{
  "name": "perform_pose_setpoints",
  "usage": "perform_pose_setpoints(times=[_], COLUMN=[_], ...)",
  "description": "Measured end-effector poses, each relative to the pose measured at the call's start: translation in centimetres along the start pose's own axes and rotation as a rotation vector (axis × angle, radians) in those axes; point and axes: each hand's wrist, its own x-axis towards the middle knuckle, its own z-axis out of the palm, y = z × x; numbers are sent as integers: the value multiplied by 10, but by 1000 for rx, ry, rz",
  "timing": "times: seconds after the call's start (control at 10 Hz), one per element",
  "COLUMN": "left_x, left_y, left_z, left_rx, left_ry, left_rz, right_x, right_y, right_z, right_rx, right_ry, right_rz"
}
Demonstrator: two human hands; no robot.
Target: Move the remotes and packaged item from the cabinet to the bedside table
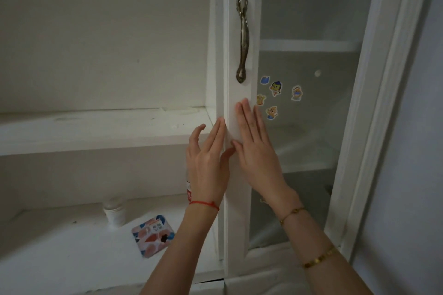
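Note:
I face a white cabinet with a glass door (239, 93) that has a dark metal handle (242, 38). My right hand (256, 148) lies flat on the door's white frame below the handle, fingers together. My left hand (208, 160) rests with its fingers along the door's left edge, thumb spread apart. Neither hand holds anything. On the lower open shelf (72, 246) lies a colourful flat packaged item (153, 235). No remotes are visible.
A small white jar (115, 211) stands on the lower shelf behind the package. A bottle with a red label (189, 189) is partly hidden behind my left wrist. The upper open shelf (96, 127) is bare. Cartoon stickers (275, 96) dot the glass.

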Motion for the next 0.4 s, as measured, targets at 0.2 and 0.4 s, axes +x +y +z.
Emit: perform_pose_setpoints(times=[0.2,0.4], left_x=[0,-3], left_y=[0,-4], left_z=[3,-16], left_rx=[-30,-41], left_ry=[-2,-103], left_rz=[-17,24], right_x=[2,-8], right_y=[-2,-7], right_z=[-3,-24], right_rx=[55,190], right_ry=[-6,-17], right_rz=[18,24])
